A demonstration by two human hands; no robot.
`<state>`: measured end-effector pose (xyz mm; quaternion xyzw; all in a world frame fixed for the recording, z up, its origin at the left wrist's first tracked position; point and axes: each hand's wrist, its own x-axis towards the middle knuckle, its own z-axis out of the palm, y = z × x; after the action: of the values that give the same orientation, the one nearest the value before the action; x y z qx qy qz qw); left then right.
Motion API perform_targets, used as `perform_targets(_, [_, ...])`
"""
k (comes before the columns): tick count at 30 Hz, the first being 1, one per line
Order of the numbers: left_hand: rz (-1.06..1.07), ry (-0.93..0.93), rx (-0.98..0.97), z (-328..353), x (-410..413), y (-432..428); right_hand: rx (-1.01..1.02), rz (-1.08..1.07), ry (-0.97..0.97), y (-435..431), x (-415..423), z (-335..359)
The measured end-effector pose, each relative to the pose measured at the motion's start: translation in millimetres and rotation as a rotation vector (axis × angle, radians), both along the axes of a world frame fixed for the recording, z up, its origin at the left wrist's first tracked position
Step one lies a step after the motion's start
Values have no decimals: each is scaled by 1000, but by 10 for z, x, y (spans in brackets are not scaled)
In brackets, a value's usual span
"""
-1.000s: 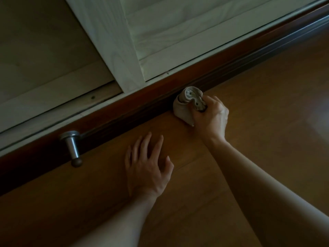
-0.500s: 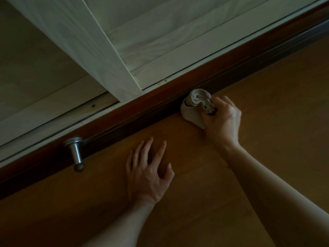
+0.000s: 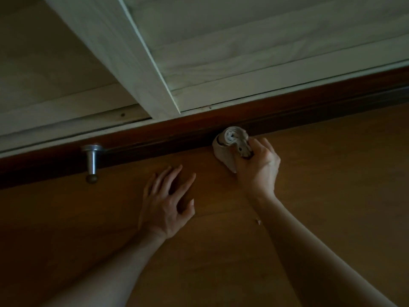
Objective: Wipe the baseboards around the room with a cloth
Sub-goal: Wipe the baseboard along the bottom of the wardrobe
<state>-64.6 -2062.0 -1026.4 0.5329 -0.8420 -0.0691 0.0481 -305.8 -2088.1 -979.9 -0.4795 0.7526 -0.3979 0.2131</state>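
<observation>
Wooden floor [image 3: 332, 207]: left hand [image 3: 164, 204] rests flat, fingers spread and straight. Farther right, right hand [image 3: 257, 167] curls its fingers round a bunched cloth [image 3: 226, 148], which touches the dark baseboard [image 3: 309, 100]. A metal doorstop [image 3: 91, 160] projects from the baseboard at far left.

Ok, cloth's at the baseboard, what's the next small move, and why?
Probably slide the cloth rightward along the baseboard: the right hand grips it bunched against the board, that stretch looks unobstructed, while the door stopper juts out to the left.
</observation>
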Motion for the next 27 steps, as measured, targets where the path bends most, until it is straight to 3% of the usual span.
perform_targets(3, [-5, -37, 26, 27, 2, 9, 57, 48, 54, -35, -3, 28])
perform_targets(7, [-28, -58, 97, 84, -3, 6, 77, -97, 122, 1, -115, 26])
perform_targets(20, [-50, -180, 177, 118, -40, 16, -38, 95, 113, -28, -256, 47])
perform_targets(24, [89, -202, 225, 248, -301, 98, -35, 170, 131, -45, -374, 21])
perform_targets(27, [191, -191, 241, 244, -548, 266, -36, 113, 153, -37, -498, -11])
